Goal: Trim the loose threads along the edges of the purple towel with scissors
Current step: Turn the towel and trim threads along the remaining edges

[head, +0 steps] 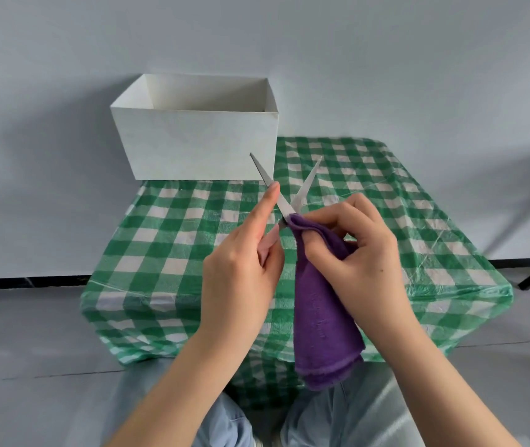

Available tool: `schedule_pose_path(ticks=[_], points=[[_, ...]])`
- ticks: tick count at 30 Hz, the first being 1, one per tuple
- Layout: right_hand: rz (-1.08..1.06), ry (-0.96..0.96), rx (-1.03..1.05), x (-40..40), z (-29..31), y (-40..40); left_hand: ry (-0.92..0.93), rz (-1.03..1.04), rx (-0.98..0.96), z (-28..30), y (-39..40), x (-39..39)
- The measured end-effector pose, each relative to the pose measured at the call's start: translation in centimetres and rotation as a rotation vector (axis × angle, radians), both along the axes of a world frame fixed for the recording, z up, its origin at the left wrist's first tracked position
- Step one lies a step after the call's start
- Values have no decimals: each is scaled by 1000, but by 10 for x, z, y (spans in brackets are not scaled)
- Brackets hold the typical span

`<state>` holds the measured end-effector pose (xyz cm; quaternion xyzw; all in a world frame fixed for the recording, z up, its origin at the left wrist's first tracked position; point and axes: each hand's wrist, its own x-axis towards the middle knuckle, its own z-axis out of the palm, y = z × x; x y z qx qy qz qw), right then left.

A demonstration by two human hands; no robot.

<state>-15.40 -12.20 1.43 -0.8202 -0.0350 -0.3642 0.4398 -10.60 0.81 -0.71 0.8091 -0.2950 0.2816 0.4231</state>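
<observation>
The purple towel hangs folded above the near edge of the table, its hemmed lower end over my lap. My right hand pinches its upper corner between thumb and fingers. My left hand grips the pink handles of the scissors, index finger stretched along one blade. The two silver blades are spread wide in a V pointing away from me. Their pivot sits right against the towel's top corner.
A small table with a green and white checked cloth stands in front of me. An open white box sits at its far left corner against the pale wall. My knees in light jeans are under the towel.
</observation>
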Motion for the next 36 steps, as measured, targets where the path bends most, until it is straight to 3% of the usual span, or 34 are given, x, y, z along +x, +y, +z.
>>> schedule_pose_path(ticks=[7, 14, 18, 25, 33, 36], points=[[-161, -96, -245, 3, -8, 11, -25, 5, -47, 3, -4, -2], [-100, -92, -328, 0, -13, 3, -26, -51, -64, 4, 0, 0], [-60, -117, -337, -1, -12, 1, 63, -73, -121, 3, 3, 2], [-174, -187, -466, 3, -15, 6, 89, -37, -74, 8, 3, 2], [-325, -141, -390, 6, -18, 19, 72, -40, -34, 7, 4, 2], [-290, -69, -244, 5, -18, 18, 23, -22, 38, 4, 3, 4]])
